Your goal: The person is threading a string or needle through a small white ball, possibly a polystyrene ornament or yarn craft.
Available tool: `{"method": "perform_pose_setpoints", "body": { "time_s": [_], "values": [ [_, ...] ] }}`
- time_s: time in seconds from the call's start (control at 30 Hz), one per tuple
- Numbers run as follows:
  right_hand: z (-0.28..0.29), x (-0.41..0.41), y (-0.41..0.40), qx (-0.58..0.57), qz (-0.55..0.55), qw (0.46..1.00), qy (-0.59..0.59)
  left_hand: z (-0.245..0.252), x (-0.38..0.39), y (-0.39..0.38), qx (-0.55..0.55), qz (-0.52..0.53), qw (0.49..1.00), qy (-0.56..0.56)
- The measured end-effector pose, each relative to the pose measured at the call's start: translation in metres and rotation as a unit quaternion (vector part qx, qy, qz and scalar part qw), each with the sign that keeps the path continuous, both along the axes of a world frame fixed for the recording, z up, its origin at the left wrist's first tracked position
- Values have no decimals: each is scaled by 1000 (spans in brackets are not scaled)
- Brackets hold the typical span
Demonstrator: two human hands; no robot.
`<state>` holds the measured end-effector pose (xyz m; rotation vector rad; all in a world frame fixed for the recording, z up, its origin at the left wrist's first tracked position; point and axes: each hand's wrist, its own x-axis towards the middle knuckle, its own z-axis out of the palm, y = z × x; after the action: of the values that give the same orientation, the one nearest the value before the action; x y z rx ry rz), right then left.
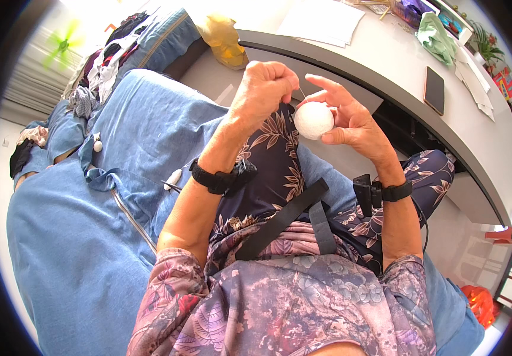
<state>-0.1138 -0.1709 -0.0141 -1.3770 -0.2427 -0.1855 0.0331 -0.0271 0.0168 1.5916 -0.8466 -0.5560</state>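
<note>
A round white ball [314, 120] is held in my right hand [349, 113], with the thumb at its lower edge and other fingers behind and above it. My left hand [267, 86] is up beside it, fingertips pinched together on a thin pale thread [302, 92] that runs down to the top of the ball. Both hands are above my lap, in front of the desk. On the blue cover to the left lie a small white object [173, 179] and another small white round thing [98, 145], whose kinds I cannot tell.
A curved grey-white desk [398, 66] bears a smartphone [434, 91], white paper [322, 20] and a light green cloth [436, 38]. A yellow plastic bag [227, 42] hangs near its left end. Clothes [109, 62] are heaped on the blue-covered sofa [73, 222]. A red bag [480, 305] is at lower right.
</note>
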Motion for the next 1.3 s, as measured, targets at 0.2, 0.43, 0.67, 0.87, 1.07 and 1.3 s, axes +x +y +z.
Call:
{"method": "perform_pose_setpoints", "body": {
  "time_s": [0.2, 0.43, 0.67, 0.87, 1.07, 1.3],
  "values": [
    [-2, -4, -13, 43, -24, 999, 19, -19, -13, 3, 22, -13, 999, 42],
    [-9, 1, -28, 157, -101, 980, -69, -16, -15, 18, -14, -56, 979, 197],
    [-20, 6, -43, 278, -110, 949, -103, -13, -25, 32, 33, -86, 960, 266],
    [-25, 7, -47, 348, -146, 921, -95, -14, -41, 41, 33, -113, 957, 264],
    [-32, 15, -42, 175, -253, 951, -16, 7, -54, 43, 57, -139, 979, 140],
    [-24, 12, -13, -92, -155, 983, 28, 29, -42, 31, 35, -88, 995, 8]
  ]
}}
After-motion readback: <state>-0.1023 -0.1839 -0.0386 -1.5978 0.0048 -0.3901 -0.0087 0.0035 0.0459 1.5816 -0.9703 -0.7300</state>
